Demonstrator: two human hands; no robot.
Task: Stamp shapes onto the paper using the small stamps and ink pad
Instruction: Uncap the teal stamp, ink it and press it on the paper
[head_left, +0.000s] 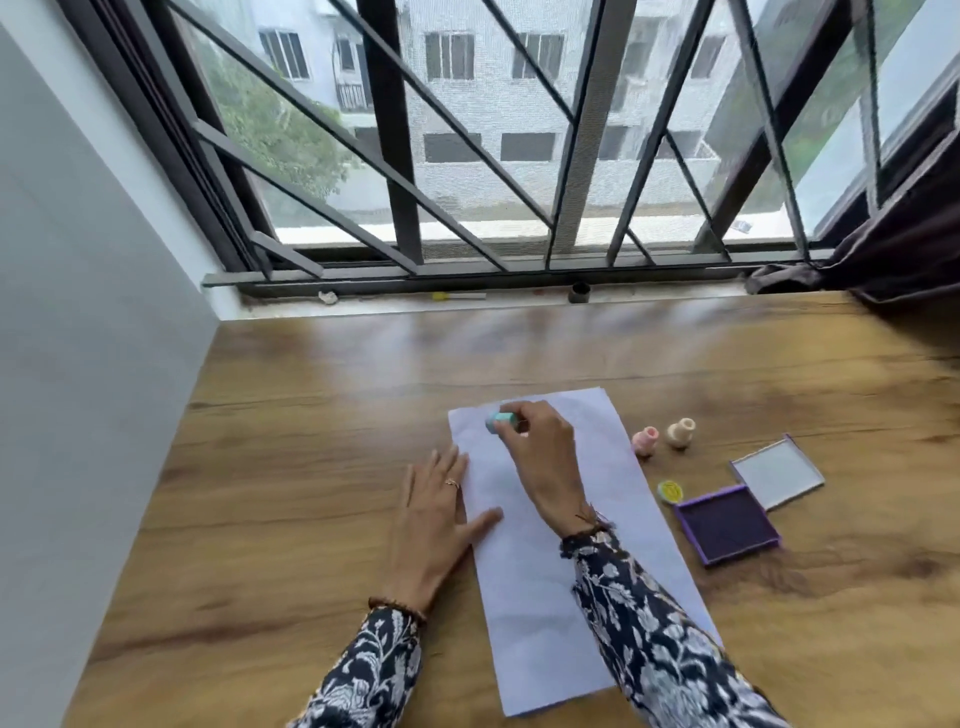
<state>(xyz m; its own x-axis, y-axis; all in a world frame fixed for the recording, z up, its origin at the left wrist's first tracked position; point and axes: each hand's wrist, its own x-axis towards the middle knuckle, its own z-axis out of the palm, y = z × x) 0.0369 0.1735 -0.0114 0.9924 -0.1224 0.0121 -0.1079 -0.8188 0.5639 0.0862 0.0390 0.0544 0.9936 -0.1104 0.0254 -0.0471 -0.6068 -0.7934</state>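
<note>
A white sheet of paper (524, 582) lies lengthwise on the wooden table. My right hand (540, 457) grips a small teal stamp (500, 422) over the paper's far left corner. Flat on the paper's left edge rests my left hand (436, 519), fingers spread. To the right of the paper sits an open purple ink pad (727, 525) with its lid (776, 472) beside it. A yellow stamp (670, 491) lies by the pad. A pink stamp (645, 440) and a cream stamp (681, 432) stand further back.
The wooden table (311, 441) runs up to a window sill (467, 301) with dark bars. A grey wall (78, 364) borders the left side. A dark curtain (893, 249) hangs at the far right corner.
</note>
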